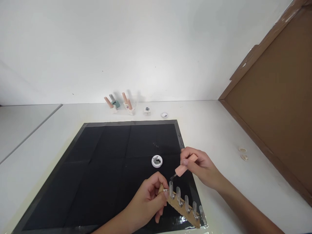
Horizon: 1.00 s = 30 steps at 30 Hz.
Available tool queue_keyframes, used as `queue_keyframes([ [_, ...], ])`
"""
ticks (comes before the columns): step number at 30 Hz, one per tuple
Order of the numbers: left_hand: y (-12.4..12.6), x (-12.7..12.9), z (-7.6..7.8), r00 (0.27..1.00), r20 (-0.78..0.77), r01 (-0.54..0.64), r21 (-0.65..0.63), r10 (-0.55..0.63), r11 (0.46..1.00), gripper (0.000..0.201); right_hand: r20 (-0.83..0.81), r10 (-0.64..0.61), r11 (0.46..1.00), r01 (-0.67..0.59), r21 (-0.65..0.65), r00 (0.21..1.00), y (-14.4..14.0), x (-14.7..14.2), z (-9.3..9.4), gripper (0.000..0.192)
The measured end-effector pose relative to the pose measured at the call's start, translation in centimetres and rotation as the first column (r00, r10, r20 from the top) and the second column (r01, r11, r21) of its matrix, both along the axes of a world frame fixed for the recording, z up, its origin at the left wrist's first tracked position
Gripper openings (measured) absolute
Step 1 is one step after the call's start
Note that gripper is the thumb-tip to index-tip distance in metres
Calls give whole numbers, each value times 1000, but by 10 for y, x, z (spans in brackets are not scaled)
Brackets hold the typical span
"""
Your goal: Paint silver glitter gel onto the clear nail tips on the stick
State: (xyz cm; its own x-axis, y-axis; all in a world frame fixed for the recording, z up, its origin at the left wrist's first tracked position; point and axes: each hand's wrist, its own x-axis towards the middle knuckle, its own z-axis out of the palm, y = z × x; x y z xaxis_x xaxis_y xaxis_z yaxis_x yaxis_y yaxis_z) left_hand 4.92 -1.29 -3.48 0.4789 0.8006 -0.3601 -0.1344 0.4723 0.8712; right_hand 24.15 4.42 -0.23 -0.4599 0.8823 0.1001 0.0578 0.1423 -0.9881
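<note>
While the left hand (148,203) clamps one end of a brown strip (181,206) between thumb and curled fingers, the strip runs from the hand toward 4 o'clock, over the near right corner of the black mat (104,162). Five clear nail tips (179,195) stand in a row along the strip, the first just beside the left thumb. The right hand (198,165) sits at 1 o'clock from the left hand, closed around a pink brush cap (186,165); its dark bristle end (173,177) points toward 7 o'clock and hovers just above the first nail tip; contact cannot be told. A small open pot (156,161) lies on the mat at 12 o'clock from the left hand, near the right hand at its 9 o'clock. Polish bottles (122,104) stand well apart at the wall, 12 o'clock.
</note>
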Motion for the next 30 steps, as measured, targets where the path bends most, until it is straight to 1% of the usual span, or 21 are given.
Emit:
queue_keyframes([
  [1, 0, 0, 0, 1000, -5, 2, -2, -2, 1000, 41, -39, 19, 1000, -19, -5, 999, 0, 1, -1, 21],
  [3, 0, 0, 0, 1000, -20, 10, -2, -10, 1000, 40, -91, 101, 995, -103, -14, 991, 0, 1, -3, 21],
  [5, 1, 1, -1, 999, -38, 19, 1, -19, 1000, 38, -91, 184, 982, -187, -24, 979, -1, 1, -3, 20],
  [7, 0, 2, -1, 998, -57, 25, 8, -25, 1000, 36, -47, 207, 977, -209, -38, 977, -2, -1, -2, 19],
  [12, -2, 3, 0, 994, -107, 31, 39, -27, 999, 33, 118, 97, 993, -88, -82, 988, -1, -3, 6, 20],
  [14, -2, 2, 0, 994, -105, 36, 44, -31, 998, 31, 131, 56, 996, -46, -82, 990, 0, -2, 5, 20],
  [15, -2, 2, 0, 994, -103, 37, 44, -32, 998, 31, 111, 40, 996, -31, -81, 993, 0, -2, 4, 20],
  [17, -2, 1, 0, 993, -109, 43, 43, -39, 998, 30, 32, 35, 996, -32, -78, 999, 1, -1, 0, 20],
  [19, -2, 1, 0, 992, -121, 46, 43, -41, 998, 28, -35, 86, 993, -88, -76, 996, 0, -1, -3, 19],
  [21, -1, 2, 1, 991, -130, 48, 53, -40, 997, 27, -37, 152, 985, -154, -77, 988, -2, -1, -4, 17],
  [23, 0, 3, 2, 990, -138, 47, 62, -39, 997, 25, 8, 171, 981, -170, -97, 985, -3, -1, -2, 16],
  [28, -2, 3, 2, 987, -149, 63, 62, -53, 996, 26, 151, 67, 992, -49, -116, 986, -2, -3, 4, 18],
  [30, -3, 3, 1, 988, -143, 61, 61, -52, 996, 27, 146, 19, 994, -4, -109, 989, -1, -3, 4, 19],
])
